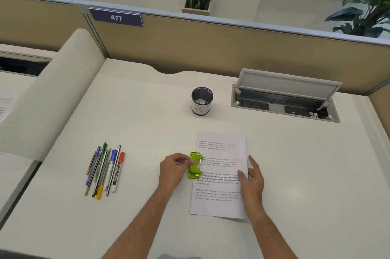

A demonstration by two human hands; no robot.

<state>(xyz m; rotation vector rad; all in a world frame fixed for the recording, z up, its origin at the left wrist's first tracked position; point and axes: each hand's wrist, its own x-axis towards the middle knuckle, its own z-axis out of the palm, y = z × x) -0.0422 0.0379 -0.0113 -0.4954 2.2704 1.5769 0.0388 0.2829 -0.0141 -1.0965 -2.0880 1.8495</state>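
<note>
Left hand [172,171] grasps green hole punch [195,166], fingers curled round its outer side; punch sits over left edge of printed sheet [219,174], between both hands. Right hand [252,178] released, fingers straight, resting on sheet's right edge. Sheet flat on tabletop [147,111]. Pens [105,170] lie well left of left hand. Mesh cup [202,101] stands beyond hands.

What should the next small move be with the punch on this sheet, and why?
Probably press the green hole punch down with the left hand: it sits over the left edge of the printed sheet, about mid-height, and the right hand rests on the opposite edge, steadying it. Whether the edge is fully seated cannot be told.
</note>
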